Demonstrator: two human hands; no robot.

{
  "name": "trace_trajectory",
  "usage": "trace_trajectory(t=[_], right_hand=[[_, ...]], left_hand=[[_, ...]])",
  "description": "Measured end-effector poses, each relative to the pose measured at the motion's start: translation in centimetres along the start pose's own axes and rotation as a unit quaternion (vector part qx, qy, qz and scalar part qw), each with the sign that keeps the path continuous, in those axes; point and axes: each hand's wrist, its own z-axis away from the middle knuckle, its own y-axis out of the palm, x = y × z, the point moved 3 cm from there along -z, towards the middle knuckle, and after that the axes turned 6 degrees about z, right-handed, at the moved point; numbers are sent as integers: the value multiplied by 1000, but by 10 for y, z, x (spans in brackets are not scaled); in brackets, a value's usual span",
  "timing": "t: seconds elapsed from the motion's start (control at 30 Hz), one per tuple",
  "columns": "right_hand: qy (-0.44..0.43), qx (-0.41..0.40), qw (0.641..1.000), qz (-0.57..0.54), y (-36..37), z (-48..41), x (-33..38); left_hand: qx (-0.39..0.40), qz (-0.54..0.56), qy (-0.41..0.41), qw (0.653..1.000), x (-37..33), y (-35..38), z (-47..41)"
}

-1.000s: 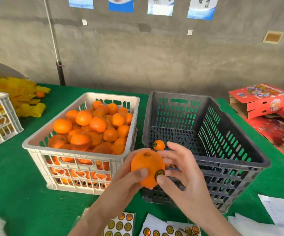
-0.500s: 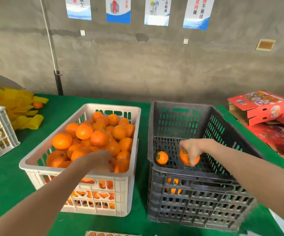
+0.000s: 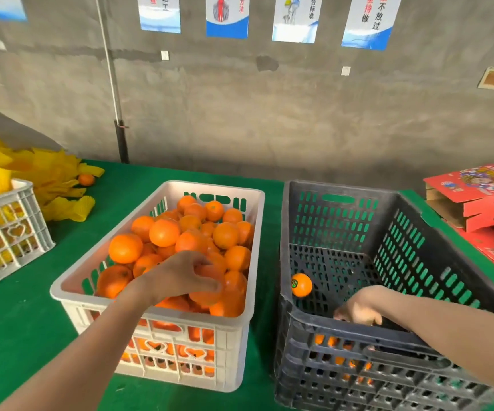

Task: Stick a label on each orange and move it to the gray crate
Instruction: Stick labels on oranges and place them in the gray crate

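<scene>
Right hand (image 3: 361,310) dropped into gray crate (image 3: 340,188) on green table (image 3: 17,336), grip unclear; left hand (image 3: 180,277) grasps orange (image 3: 207,299).

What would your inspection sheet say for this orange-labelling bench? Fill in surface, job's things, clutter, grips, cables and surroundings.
Surface: green table.
Job's things: white crate heaped with oranges; gray crate holds one labelled orange, and other fruit shows through its front slots.
Clutter: yellow nets, a loose orange beside them, a side crate far left, red cartons at right.
Grips: left grip curls round a top orange in the white crate; right grip is low inside the gray crate, its hold hidden.
Cables: nothing seen.
Surroundings: concrete wall, posters, a pole.
</scene>
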Motion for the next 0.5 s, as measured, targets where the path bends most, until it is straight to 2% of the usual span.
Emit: trace_trajectory(t=[0.07, 0.1, 0.13, 0.17, 0.23, 0.27, 0.3, 0.33, 0.37, 0.4, 0.43, 0.5], right_hand=[[-34, -149, 988, -35, -24, 32, 1], [-57, -253, 963, -80, -36, 52, -1], [-74, -369, 917, -136, -46, 77, -3], [-96, -484, 847, -201, -50, 103, -4], [-177, -660, 647, -338, -38, 155, 3], [-236, -698, 559, -379, -22, 177, 13], [-300, -707, 507, -391, -2, 193, 25], [-354, -698, 497, -374, 20, 203, 40], [-396, -668, 522, -353, 43, 202, 56], [-416, -613, 580, -338, 65, 194, 71], [-413, -542, 658, -321, 85, 178, 85], [-341, -412, 814, -226, 120, 129, 102]], left_hand=[[-2, 218, 24, 976, -9, 1, 15], [7, 331, 41, 943, -13, 5, 22], [12, 434, 57, 899, -18, 11, 31], [16, 512, 70, 856, -23, 18, 39], [29, 594, 80, 800, -29, 33, 54], [43, 614, 82, 784, -32, 41, 61], [56, 626, 84, 774, -33, 48, 69], [63, 636, 84, 765, -33, 55, 76], [68, 644, 84, 758, -31, 62, 82], [73, 650, 88, 751, -29, 68, 89], [78, 656, 89, 746, -26, 75, 95], [80, 665, 80, 738, -21, 89, 106]])
